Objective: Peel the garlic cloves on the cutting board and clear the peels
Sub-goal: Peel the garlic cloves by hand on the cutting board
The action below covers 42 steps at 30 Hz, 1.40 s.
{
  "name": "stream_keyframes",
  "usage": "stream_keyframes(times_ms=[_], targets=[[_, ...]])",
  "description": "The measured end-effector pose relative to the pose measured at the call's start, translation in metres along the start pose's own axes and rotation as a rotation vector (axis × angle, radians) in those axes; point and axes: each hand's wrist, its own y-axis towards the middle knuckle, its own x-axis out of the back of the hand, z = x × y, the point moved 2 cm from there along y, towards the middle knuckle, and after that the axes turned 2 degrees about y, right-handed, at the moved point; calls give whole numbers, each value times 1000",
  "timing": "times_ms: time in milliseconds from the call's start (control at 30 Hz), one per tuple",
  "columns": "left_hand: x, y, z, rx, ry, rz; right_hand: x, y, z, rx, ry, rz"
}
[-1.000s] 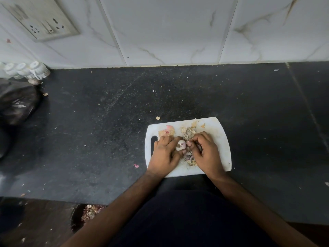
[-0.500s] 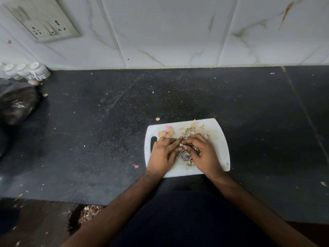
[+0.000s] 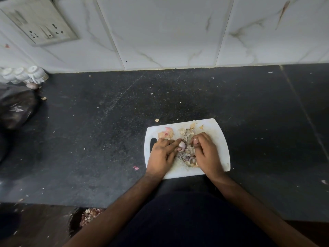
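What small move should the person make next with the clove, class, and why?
Probably bring the right hand back to the garlic clove and pull off more skin: the left hand pinches the clove, and the right sits apart from it above the peels.
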Motion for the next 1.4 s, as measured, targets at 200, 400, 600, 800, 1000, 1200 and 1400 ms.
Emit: stream_keyframes(times_ms=[200, 400, 600, 800, 1000, 1200, 1400], targets=[[6, -1, 2, 75, -76, -114, -4, 1, -3, -34, 6, 17], [14, 0, -2, 141, -112, -203, -8, 2, -5, 89, -76, 125], [16, 0, -4, 221, -123, -195, -14, 2, -11, 124, -156, 215], [11, 1, -2, 268, -124, -150, -15, 2, -13, 114, -137, 245], [12, 1, -10, 237, -156, -123, -15, 1, -7, 101, -228, 268], [12, 1, -11, 178, -145, -102, -14, 2, -6, 87, -277, 303], [15, 0, -13, 149, -163, -113, -15, 2, -4, 89, -294, 304]])
